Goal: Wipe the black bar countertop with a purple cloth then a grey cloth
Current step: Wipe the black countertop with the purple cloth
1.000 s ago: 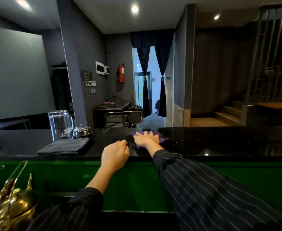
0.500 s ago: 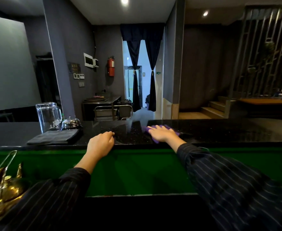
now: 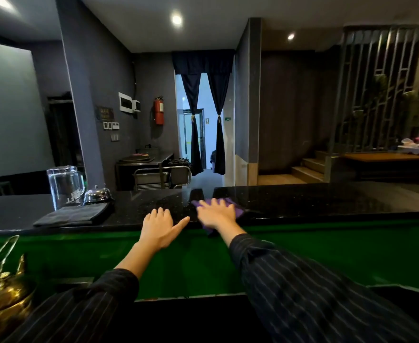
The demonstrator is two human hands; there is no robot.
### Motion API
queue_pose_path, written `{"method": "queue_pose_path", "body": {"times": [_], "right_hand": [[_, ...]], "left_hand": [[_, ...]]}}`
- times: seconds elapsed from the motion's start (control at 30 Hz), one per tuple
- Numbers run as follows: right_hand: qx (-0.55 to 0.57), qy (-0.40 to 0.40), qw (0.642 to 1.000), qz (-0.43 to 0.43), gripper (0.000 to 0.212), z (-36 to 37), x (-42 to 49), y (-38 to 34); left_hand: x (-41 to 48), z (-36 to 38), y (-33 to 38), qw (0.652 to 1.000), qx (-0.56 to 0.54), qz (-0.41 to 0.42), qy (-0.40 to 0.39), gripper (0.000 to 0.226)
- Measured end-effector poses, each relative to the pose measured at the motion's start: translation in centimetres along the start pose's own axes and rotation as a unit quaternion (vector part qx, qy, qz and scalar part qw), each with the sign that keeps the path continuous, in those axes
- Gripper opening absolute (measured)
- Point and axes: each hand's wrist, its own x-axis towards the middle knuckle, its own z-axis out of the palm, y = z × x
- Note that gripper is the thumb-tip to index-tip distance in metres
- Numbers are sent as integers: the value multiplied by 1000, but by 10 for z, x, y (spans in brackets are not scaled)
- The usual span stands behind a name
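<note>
Your left hand [image 3: 159, 226] has uncurled from a loose fist since the earlier frame and now lies spread, fingers on the near edge of the black bar countertop [image 3: 302, 201], thumb pointing right. Beside it, your right hand [image 3: 217, 213] has drawn the purple cloth [image 3: 235, 209] back toward you; it presses flat and spread on the cloth, one corner hanging over the counter's green front [image 3: 327, 253]. At the lower left sits brass ware [image 3: 3, 293]. Left along the speckled, glossy top lies the folded grey cloth [image 3: 73, 215], and behind it a clear glass pitcher [image 3: 63, 186] with white lettering too blurred to read, next to a chrome call bell [image 3: 96, 194]. Beyond, grey walls carry a red fire extinguisher [image 3: 159, 110], dark tied curtains [image 3: 204, 115] frame a bright doorway, and wooden steps [image 3: 304, 169] rise at right.
</note>
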Motion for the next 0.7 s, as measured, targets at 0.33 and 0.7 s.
{"method": "queue_pose_path", "body": {"times": [0.33,0.7], "right_hand": [[48,-7,999,-21,55,-16,-5,81],[16,-32,994,99,55,-28,-5,171]], "left_hand": [[-1,-6,-5,1000,-11,26,-5,78],[15,-4,89,982,-19,186,7,93]]}}
